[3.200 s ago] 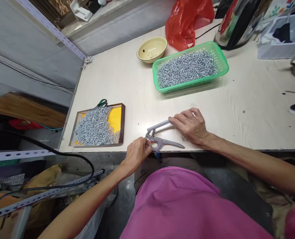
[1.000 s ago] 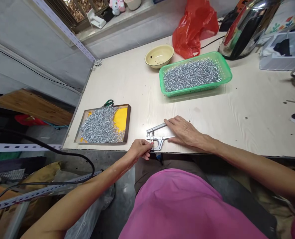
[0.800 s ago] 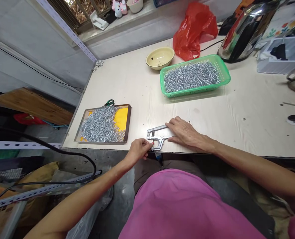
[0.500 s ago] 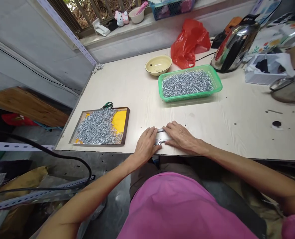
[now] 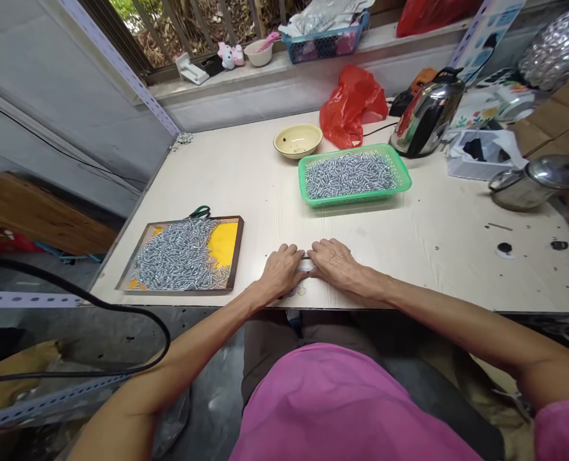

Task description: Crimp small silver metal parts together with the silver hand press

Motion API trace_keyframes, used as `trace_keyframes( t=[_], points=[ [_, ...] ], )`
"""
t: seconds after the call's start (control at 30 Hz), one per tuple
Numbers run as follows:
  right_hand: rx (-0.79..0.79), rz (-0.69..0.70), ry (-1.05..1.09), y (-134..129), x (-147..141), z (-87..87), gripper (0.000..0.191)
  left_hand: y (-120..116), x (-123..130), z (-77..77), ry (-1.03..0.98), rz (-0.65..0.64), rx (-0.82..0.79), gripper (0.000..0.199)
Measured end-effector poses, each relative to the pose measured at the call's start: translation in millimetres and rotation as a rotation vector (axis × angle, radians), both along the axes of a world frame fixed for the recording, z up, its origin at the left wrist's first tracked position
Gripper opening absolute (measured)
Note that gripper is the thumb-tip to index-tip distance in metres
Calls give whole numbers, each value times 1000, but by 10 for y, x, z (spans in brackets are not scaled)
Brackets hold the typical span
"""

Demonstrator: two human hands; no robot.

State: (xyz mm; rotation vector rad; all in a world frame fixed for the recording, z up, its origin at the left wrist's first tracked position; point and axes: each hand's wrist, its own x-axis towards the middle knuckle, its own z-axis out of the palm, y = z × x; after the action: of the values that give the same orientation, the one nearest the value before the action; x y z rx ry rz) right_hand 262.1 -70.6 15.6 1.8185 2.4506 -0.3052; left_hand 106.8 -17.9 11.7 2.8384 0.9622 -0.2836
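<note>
Near the front edge of the table, my left hand (image 5: pixel 281 270) and my right hand (image 5: pixel 335 262) lie close together with their fingers curled down. Both grip a small flat silvery metal piece (image 5: pixel 306 263), which shows only in the gap between them. The fingers hide its ends, so I cannot tell its exact kind. To the left, a shallow brown-edged tray (image 5: pixel 239 256) with a yellow bottom holds a heap of small shiny metal pins (image 5: pixel 178 256). Beyond my hands, a green plastic basket (image 5: pixel 356 200) is filled with similar small metal pieces (image 5: pixel 349 175).
Green-handled scissors (image 5: pixel 200 211) lie behind the tray. Farther back are a cream bowl (image 5: pixel 297 141), a red plastic bag (image 5: pixel 349 105) and a steel kettle (image 5: pixel 428 112). At right stand a white box (image 5: pixel 480 168), a metal pot (image 5: pixel 528 186) and a small black cap (image 5: pixel 504 248).
My hands have drawn closer together over the metal piece, covering more of it. The whole view has shifted slightly, with the table contents lower and a little to the left.
</note>
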Motion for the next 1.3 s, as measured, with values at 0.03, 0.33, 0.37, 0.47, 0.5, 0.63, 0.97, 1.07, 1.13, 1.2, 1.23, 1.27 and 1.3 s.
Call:
trace_keyframes(
  t=[0.03, 0.33, 0.37, 0.47, 0.5, 0.63, 0.97, 1.07, 1.13, 1.2, 1.23, 1.27, 1.3],
  points=[
    [-4, 9, 1, 51, 5, -1, 23, 29, 8, -2, -1, 26, -4, 36],
    [-17, 29, 104, 249, 79, -137, 31, 120, 63, -27, -48, 141, -48, 37],
    [-10, 24, 109, 254, 88, -149, 30, 120, 59, -29, -45, 145, -43, 36],
    [51, 25, 134, 281, 157, -169, 30, 80, 16, -68, -79, 168, 10, 33],
    [69, 37, 154, 294, 195, -174, 34, 44, -8, -98, -113, 179, 38, 35],
    [63, 100, 282, 347, 337, -200, 40, -235, -78, -283, -310, 137, 115, 40],
    [129, -29, -34, 636, 147, -127, 22, -700, -5, -414, -495, 71, -61, 30],
    [124, 88, -43, 609, -110, -18, 22, -681, -19, -474, -546, 67, -70, 34],
    [130, 295, 2, 536, -352, 13, 20, -682, -19, -545, -572, 90, -89, 37],
    [142, 491, 16, 465, -586, -5, 17, -698, -17, -622, -581, 140, -116, 41],
    [151, 549, 5, 439, -682, -30, 16, -710, -17, -658, -583, 164, -131, 42],
    [161, 590, -12, 424, -759, -61, 15, -721, -19, -691, -585, 179, -147, 43],
    [167, 620, -28, 419, -816, -93, 15, -731, -23, -719, -585, 183, -162, 44]
  ],
)
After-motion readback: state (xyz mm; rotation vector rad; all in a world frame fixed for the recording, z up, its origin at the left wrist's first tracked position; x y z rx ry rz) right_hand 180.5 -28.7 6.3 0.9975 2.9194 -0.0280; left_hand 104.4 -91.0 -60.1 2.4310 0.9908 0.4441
